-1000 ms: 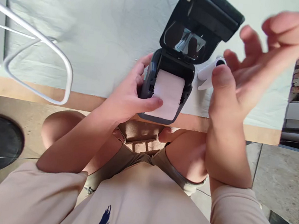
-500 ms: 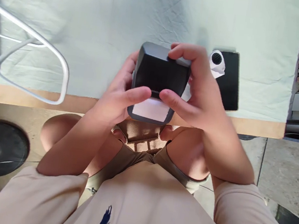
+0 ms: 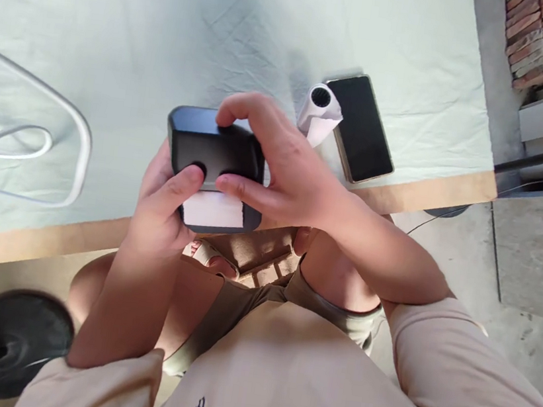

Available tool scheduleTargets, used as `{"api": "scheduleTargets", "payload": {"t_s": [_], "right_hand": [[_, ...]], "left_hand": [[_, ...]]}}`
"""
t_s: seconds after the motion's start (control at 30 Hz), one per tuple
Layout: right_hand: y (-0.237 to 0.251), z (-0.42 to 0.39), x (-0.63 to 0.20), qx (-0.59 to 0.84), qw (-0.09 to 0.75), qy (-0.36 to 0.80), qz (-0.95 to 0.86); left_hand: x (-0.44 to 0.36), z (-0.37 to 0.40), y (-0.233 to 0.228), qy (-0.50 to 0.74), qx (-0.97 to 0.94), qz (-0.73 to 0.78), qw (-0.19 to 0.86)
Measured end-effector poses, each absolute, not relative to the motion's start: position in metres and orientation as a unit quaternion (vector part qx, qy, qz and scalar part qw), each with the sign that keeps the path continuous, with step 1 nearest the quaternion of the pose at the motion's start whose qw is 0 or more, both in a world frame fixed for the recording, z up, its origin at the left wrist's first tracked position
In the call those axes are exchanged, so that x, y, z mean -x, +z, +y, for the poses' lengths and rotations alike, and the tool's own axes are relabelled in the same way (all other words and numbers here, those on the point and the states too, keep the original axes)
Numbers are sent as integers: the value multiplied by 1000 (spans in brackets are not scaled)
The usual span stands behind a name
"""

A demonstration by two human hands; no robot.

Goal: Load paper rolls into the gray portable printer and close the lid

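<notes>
A small black label printer (image 3: 213, 149) with its lid down is held over the table's front edge, a strip of white paper (image 3: 211, 209) sticking out of its near end. My left hand (image 3: 164, 206) grips its left side, thumb on the lid. My right hand (image 3: 281, 165) wraps over the right side, fingers on the top and thumb on the lid's front. Just behind my right hand a white paper roll (image 3: 318, 111) lies on the table, next to a black phone (image 3: 361, 128).
The table (image 3: 174, 30) is covered with a pale cloth, with a bare wooden strip along its near edge. A white wire frame (image 3: 60, 135) lies at the left. A black round stand base (image 3: 8, 342) sits on the floor lower left. Brick wall at the upper right.
The printer's lid was open with my right hand raised; the lid came down and both hands now grip the shut printer. The view has tilted and shifted left.
</notes>
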State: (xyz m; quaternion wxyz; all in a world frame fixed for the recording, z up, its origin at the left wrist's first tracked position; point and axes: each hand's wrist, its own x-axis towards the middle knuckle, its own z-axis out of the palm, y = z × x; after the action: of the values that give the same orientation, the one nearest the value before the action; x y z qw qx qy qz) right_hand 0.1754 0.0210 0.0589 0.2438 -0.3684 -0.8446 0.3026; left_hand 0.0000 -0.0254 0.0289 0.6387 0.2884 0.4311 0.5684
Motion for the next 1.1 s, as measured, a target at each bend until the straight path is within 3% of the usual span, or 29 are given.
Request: {"api": "scheduleTargets", "payload": {"t_s": [0.47, 0.73, 0.87, 0.97, 1.1], "right_hand": [[34, 35, -184, 334, 347, 316, -817], [46, 34, -191, 319, 300, 273, -857], [51, 29, -183, 399, 275, 149, -862], [54, 27, -180, 471, 263, 137, -831], [57, 28, -184, 470, 361, 185, -784]], "left_hand": [[-2, -14, 15, 597, -266, 441, 615], [-1, -14, 24, 569, -307, 437, 626], [3, -14, 20, 543, -288, 443, 653], [5, -15, 17, 554, -289, 426, 655], [3, -17, 18, 560, -334, 417, 633]]}}
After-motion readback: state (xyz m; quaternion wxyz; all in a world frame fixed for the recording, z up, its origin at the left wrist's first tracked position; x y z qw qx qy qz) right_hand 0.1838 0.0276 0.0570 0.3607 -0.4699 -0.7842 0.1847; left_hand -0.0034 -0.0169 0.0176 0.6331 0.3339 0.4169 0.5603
